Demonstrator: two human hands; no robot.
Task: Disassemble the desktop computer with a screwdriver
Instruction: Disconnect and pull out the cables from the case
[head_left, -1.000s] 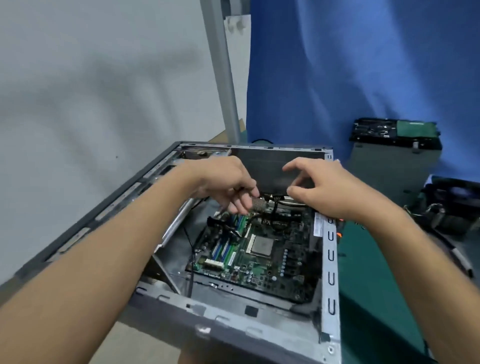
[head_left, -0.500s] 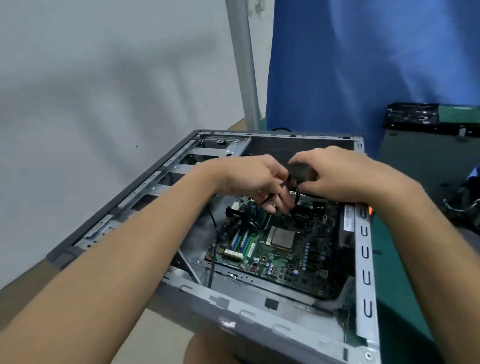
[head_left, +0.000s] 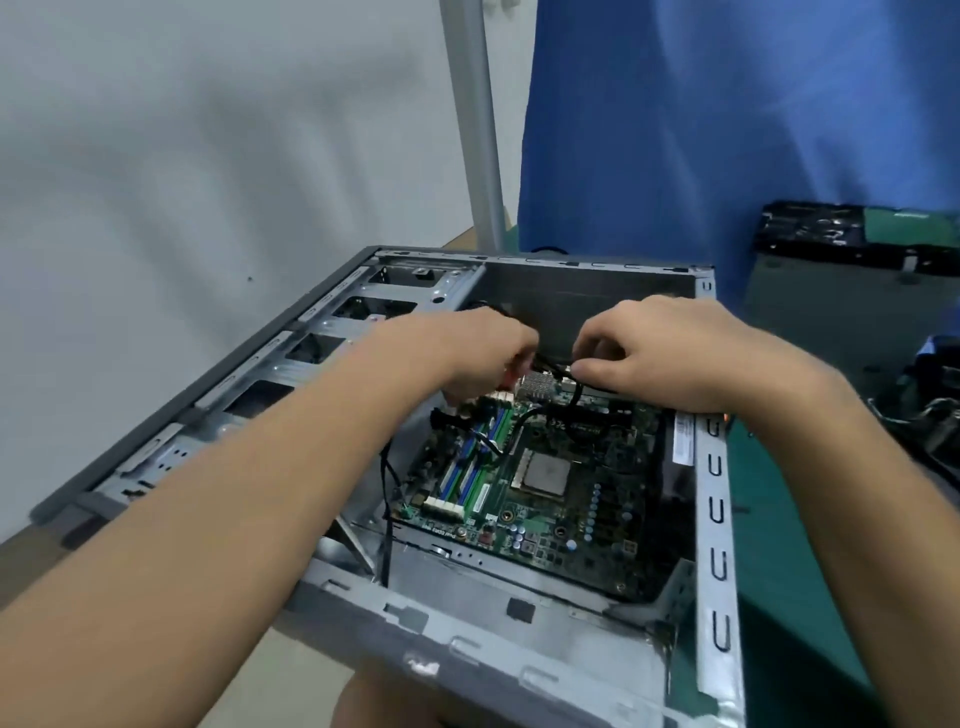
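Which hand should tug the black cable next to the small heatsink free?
Right, likely: the right hand pinches the black cable beside the small heatsink. The left hand curls on the heatsink's other side, its grip hidden.

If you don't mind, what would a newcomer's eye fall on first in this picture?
Two bare forearms reach into the open computer case, where the left hand and right hand meet at its far end, pinching black cables. Below them lies the green motherboard; a blue cloth hangs behind.
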